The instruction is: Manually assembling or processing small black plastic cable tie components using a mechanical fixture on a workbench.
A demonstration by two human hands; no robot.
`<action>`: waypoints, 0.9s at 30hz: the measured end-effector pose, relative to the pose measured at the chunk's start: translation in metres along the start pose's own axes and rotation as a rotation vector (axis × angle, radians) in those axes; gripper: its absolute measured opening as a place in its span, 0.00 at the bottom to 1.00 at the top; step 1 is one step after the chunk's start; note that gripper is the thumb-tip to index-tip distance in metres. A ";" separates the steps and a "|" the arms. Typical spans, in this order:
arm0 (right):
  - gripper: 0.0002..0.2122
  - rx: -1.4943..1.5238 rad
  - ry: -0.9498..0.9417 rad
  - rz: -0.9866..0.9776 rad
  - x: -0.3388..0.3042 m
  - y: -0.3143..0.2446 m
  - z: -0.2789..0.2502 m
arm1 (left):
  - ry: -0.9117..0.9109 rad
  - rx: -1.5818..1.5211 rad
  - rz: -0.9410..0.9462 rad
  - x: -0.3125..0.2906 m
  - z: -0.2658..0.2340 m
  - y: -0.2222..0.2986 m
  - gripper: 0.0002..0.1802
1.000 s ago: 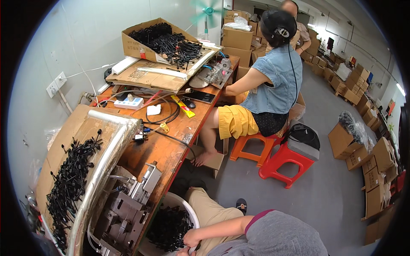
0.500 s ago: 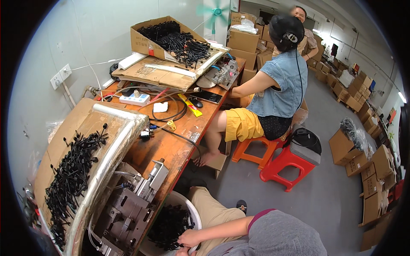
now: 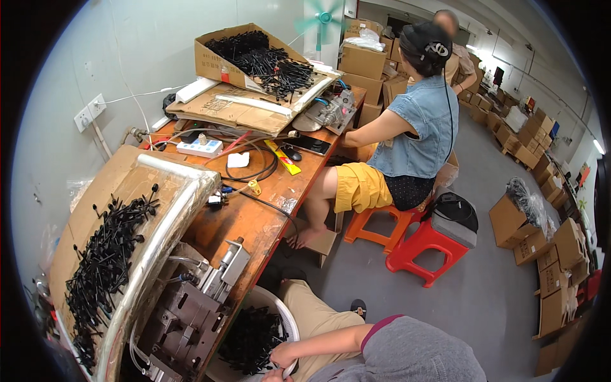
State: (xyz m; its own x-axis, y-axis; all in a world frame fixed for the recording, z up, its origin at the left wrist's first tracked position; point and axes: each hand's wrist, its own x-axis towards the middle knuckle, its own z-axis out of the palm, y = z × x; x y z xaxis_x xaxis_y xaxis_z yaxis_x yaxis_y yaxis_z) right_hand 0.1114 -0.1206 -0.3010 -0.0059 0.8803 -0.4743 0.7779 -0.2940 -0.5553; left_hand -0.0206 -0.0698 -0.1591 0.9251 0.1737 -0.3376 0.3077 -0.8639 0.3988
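See black stemmed pieces [image 3: 249, 337] heaped in the white bucket [image 3: 293, 323], with long axes crossing, leftward of the right hand [image 3: 283, 354] and farther from the left hand [image 3: 276, 375]. Cannot tell either grip's state, apart or together.

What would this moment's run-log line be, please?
right hand: at white basket rim | left hand: close by, partly out of frame | black parts: heaped inside basket | grip: contents unclear

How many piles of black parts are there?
3 piles: one in the tabletop cardboard box, one on the slanted cardboard sheet, one in the white bin; others may be hidden.
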 end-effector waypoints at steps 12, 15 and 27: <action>0.13 0.003 0.166 -0.162 -0.013 -0.020 -0.004 | -0.072 -0.023 0.025 0.003 -0.020 0.005 0.18; 0.14 0.110 0.224 -0.206 -0.025 -0.031 -0.015 | -0.048 -0.098 0.023 0.004 -0.025 0.007 0.20; 0.13 0.820 0.294 -0.366 -0.056 -0.061 -0.066 | 0.296 -0.342 0.165 -0.007 -0.074 0.027 0.21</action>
State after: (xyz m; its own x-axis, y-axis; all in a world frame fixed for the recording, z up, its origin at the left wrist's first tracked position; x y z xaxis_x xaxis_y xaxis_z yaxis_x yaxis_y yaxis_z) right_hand 0.1058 -0.1270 -0.1952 0.0838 0.9954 -0.0464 0.0739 -0.0527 -0.9959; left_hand -0.0021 -0.0598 -0.0829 0.9760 0.2176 -0.0088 0.1613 -0.6951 0.7006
